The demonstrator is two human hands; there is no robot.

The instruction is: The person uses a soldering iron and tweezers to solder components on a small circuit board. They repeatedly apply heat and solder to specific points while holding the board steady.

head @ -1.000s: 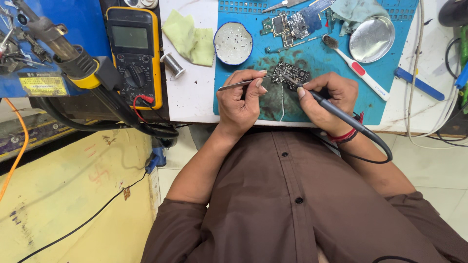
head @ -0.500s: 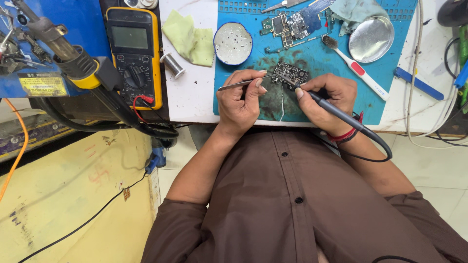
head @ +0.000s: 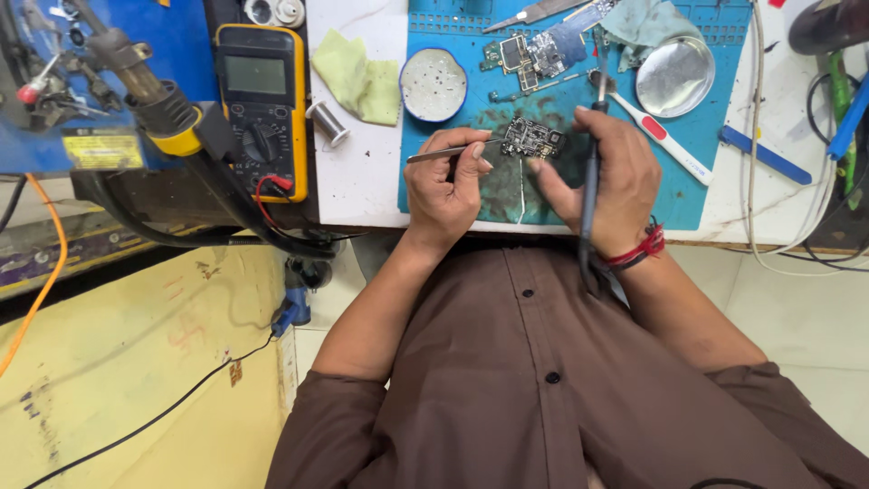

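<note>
My left hand (head: 448, 186) pinches metal tweezers (head: 445, 153), whose tips reach a small dark circuit board (head: 532, 138) lying on a blue work mat (head: 715, 136). In my right hand (head: 611, 177) is a black soldering iron (head: 590, 172). It is held upright in the picture, with its tip pointing away from me, past the board, and its cable runs back along my wrist. A red thread band circles that wrist. Both hands rest at the near edge of the mat, one on each side of the board.
A yellow multimeter (head: 262, 100), solder spool (head: 326, 122) and green cloth (head: 358, 81) lie left of the mat. On the mat are a round tin (head: 433, 84), a second board (head: 534, 50), a metal dish (head: 674, 75) and a white brush (head: 656, 136). A hot-air handle (head: 154, 91) hangs at left.
My right hand has swung the soldering iron from lying slanted with its tip at the board to pointing straight away from me. The left hand and tweezers have stayed at the board.
</note>
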